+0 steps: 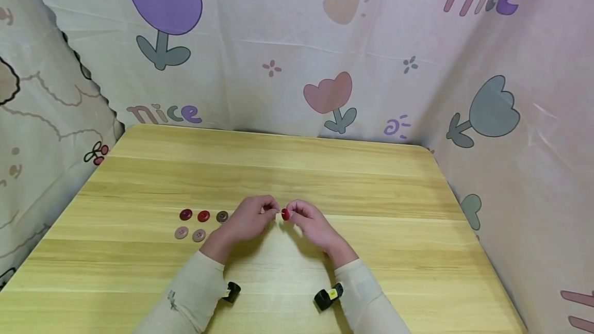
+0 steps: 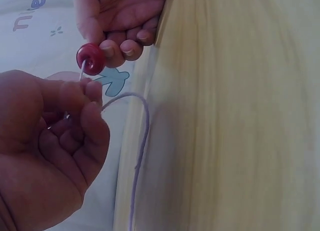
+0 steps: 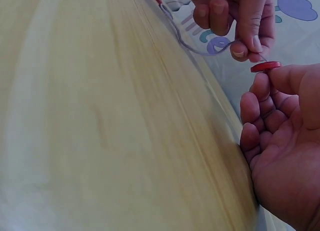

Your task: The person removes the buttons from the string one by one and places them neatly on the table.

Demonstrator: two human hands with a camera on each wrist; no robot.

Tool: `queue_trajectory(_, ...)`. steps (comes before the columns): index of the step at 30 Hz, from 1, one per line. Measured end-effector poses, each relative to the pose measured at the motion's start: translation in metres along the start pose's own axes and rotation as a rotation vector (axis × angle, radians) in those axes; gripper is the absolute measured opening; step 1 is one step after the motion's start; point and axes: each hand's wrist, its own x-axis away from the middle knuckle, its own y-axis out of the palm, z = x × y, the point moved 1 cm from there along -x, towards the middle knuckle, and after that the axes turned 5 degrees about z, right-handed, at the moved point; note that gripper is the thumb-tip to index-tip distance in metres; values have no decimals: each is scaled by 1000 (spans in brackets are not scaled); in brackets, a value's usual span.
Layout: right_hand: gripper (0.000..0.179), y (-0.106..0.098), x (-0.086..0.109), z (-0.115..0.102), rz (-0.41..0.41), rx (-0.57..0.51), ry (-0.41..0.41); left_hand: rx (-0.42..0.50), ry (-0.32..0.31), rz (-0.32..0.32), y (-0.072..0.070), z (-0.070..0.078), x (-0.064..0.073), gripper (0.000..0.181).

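Note:
Both hands meet above the wooden table [image 1: 371, 189]. My right hand [image 1: 313, 223] pinches a red button [image 2: 91, 59] at its edge between thumb and fingertips, the button standing on edge in the head view. Facing it, my left hand [image 1: 248, 218] pinches a pale cord [image 2: 146, 131] close to the button. A short white length of cord runs from the left fingertips to the button's face, at its holes. From the left hand the rest of the cord [image 3: 200, 52] loops away and hangs down. The cord's tip is hidden.
Left of the hands, on the table, lie a dark red button [image 1: 185, 214], another red button [image 1: 203, 216], a brown button [image 1: 222, 216] and two dusty-pink buttons [image 1: 181, 232]. A printed cloth [image 1: 278, 24] hangs behind the table and along its sides.

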Motion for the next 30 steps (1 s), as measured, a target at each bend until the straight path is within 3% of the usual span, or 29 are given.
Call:
queue_trajectory(8, 14, -2, -9, 23, -1, -15, -2, -12, -24, -1, 9, 4, -1, 21)
queue_trajectory(13, 14, -1, -12, 33, 4, -16, -17, -43, -46, 34, 8, 4, 0, 21)
queue_trajectory(16, 15, -1, -12, 32, -10, -17, -34, -32, -70, 41, 6, 3, 0, 13)
queue_trajectory(19, 13, 1, -8, 18, -23, -27, -38, -29, -75, 32, 5, 3, 1, 22)
queue_trajectory(23, 10, 2, -3, 3, -24, -38, -28, -41, -26, 16, 7, 2, 0, 25)
queue_trajectory(30, 11, 0, -2, 3, -9, -36, -7, -46, 7, 13, 8, 1, -1, 17)
